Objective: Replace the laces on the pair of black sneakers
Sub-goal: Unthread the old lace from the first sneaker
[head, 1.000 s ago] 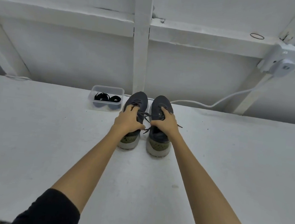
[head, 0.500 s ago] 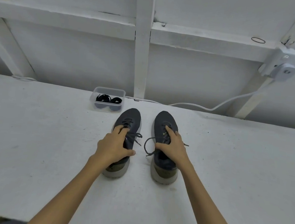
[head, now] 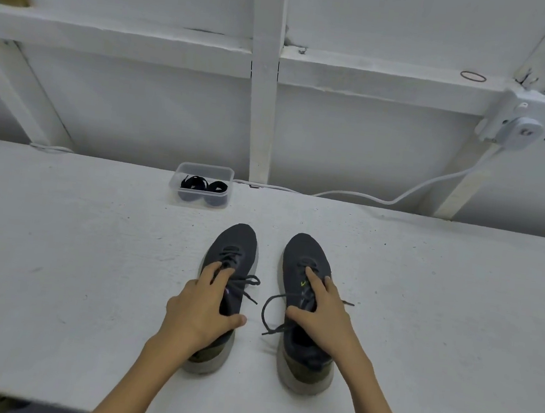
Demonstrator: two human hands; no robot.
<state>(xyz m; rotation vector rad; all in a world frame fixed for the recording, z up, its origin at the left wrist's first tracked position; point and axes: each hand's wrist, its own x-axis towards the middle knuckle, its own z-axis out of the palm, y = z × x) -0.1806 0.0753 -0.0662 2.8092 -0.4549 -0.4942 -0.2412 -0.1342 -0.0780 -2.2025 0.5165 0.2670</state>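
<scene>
Two black sneakers stand side by side on the white table (head: 53, 266), toes pointing away from me. My left hand (head: 202, 307) grips the left sneaker (head: 236, 246) over its tongue, thumb on the inner side. My right hand (head: 323, 317) grips the right sneaker (head: 306, 254) the same way, index finger stretched along the laces. Dark laces (head: 270, 304) hang loose between the two shoes. A clear plastic tub (head: 175, 183) behind the left shoe holds coiled black laces (head: 202, 184).
A white wall with beams rises behind the table. A white cable (head: 401, 200) runs along the table's back edge up to a socket unit (head: 524, 129) at the upper right. The table's near edge lies just below my forearms.
Both hands have pulled the sneakers toward me, away from the tub, and the two shoes now stand further apart.
</scene>
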